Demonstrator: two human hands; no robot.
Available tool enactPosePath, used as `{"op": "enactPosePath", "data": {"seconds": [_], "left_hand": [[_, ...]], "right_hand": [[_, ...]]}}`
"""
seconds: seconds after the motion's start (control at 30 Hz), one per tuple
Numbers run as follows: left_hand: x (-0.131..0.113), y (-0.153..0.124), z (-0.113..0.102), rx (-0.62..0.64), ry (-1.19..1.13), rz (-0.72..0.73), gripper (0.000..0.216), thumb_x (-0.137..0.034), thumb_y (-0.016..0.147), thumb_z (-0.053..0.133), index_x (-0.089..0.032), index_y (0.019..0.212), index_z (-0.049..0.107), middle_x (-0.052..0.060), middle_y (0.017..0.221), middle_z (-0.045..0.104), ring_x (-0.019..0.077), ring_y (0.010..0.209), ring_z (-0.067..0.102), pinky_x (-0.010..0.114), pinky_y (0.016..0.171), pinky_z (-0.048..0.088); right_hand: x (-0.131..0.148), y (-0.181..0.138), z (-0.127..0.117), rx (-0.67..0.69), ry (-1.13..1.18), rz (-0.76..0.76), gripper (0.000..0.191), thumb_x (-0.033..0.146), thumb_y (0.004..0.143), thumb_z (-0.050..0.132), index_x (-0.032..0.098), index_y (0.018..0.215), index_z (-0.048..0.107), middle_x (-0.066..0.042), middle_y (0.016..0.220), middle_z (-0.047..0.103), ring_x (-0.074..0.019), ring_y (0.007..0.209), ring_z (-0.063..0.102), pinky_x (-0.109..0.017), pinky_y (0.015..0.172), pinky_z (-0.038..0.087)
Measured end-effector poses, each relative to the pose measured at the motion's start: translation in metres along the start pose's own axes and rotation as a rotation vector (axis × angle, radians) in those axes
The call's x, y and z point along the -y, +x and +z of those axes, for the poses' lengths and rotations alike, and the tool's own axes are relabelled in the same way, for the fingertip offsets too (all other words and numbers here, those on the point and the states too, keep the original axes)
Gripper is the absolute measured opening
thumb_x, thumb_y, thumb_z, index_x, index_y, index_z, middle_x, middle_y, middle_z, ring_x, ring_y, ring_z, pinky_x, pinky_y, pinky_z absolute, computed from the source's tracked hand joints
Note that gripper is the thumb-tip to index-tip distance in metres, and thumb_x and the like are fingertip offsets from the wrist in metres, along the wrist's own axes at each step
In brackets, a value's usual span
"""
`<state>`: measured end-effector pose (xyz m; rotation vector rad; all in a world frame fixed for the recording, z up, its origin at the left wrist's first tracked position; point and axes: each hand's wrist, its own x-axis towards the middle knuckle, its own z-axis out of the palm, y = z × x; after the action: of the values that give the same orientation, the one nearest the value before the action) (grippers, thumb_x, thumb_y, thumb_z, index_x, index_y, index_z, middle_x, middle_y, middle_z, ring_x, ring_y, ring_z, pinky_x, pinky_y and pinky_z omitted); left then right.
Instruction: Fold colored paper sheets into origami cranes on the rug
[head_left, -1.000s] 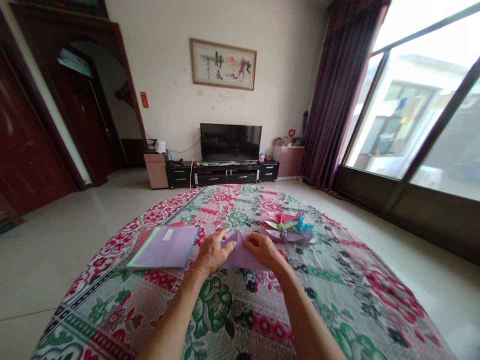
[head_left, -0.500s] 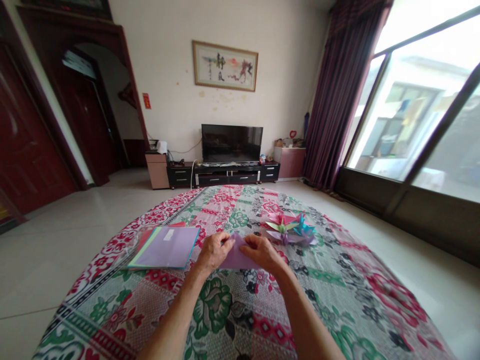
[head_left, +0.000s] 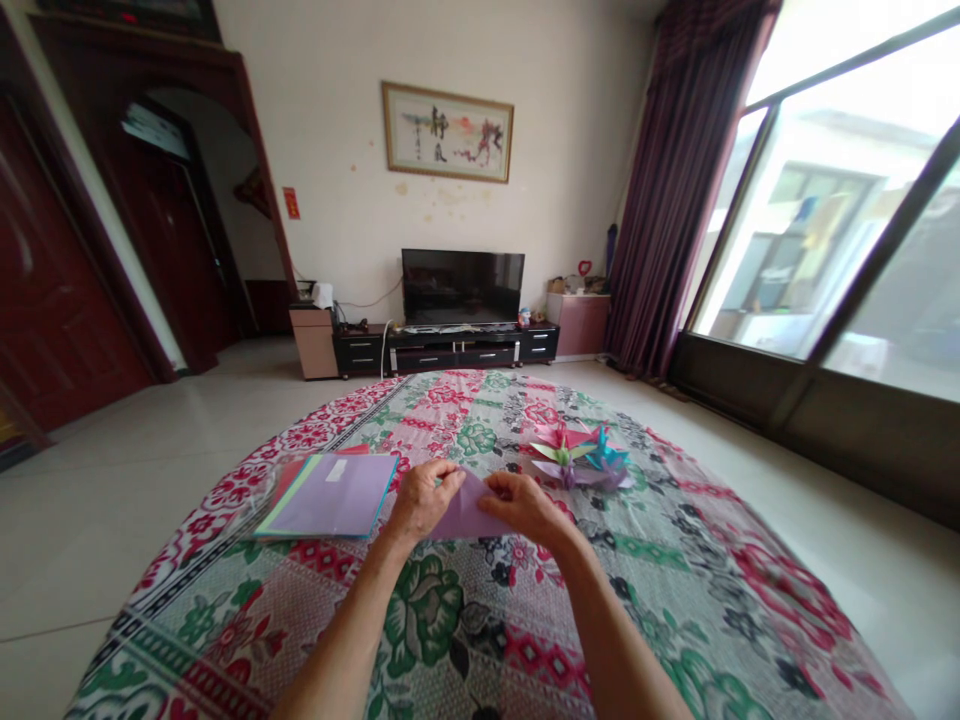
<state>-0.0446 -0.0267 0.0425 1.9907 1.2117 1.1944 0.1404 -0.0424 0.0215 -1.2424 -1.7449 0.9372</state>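
A folded sheet of purple paper (head_left: 469, 510) lies on the flowered tablecloth (head_left: 465, 640) between my two hands. My left hand (head_left: 421, 500) pinches its upper left edge with the fingers curled. My right hand (head_left: 529, 505) grips the upper right edge, fingers pressed together on the paper. The two hands almost touch at the paper's top point. Much of the sheet is hidden under my fingers.
A stack of coloured paper sheets (head_left: 330, 493), purple on top, lies left of my hands. Several folded paper cranes (head_left: 577, 458) sit beyond my right hand. Farther off are a TV (head_left: 462, 286) on a low cabinet, dark wooden doors at left, and a large window at right.
The paper's raised point has been folded down flatter, and my hands have drawn closer together over its top edge.
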Motion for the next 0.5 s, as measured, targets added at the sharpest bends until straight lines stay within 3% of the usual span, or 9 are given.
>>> {"op": "enactPosePath", "data": {"seconds": [0.13,0.3,0.5], "left_hand": [[0.006,0.003,-0.001,-0.075,-0.043,-0.045,0.027,-0.039,0.076,0.053,-0.016,0.073,0.067,0.001,0.064,0.064,0.0133,0.060,0.053,0.020,0.057,0.039],[0.012,0.006,0.000,-0.214,-0.129,-0.096,0.029,-0.042,0.073,0.054,-0.015,0.067,0.063,-0.002,0.055,0.054,0.0106,0.054,0.045,0.019,0.053,0.035],[0.021,0.005,0.002,-0.288,-0.196,-0.143,0.031,-0.045,0.072,0.055,-0.015,0.065,0.061,-0.004,0.052,0.045,0.0093,0.052,0.039,0.019,0.052,0.033]], "right_hand": [[-0.009,-0.002,-0.002,-0.009,0.347,0.087,0.021,0.025,0.063,0.069,0.017,0.080,0.063,0.004,0.067,0.055,-0.0075,0.057,0.045,-0.020,0.053,0.034],[-0.019,-0.005,0.011,-0.216,0.821,0.143,0.049,0.032,0.061,0.076,0.022,0.105,0.058,0.000,0.084,0.062,-0.0117,0.070,0.056,-0.025,0.064,0.046],[-0.025,-0.001,0.022,-0.290,0.964,0.116,0.038,0.032,0.058,0.078,0.020,0.092,0.065,-0.001,0.086,0.064,-0.0127,0.073,0.058,-0.026,0.067,0.048]]}}
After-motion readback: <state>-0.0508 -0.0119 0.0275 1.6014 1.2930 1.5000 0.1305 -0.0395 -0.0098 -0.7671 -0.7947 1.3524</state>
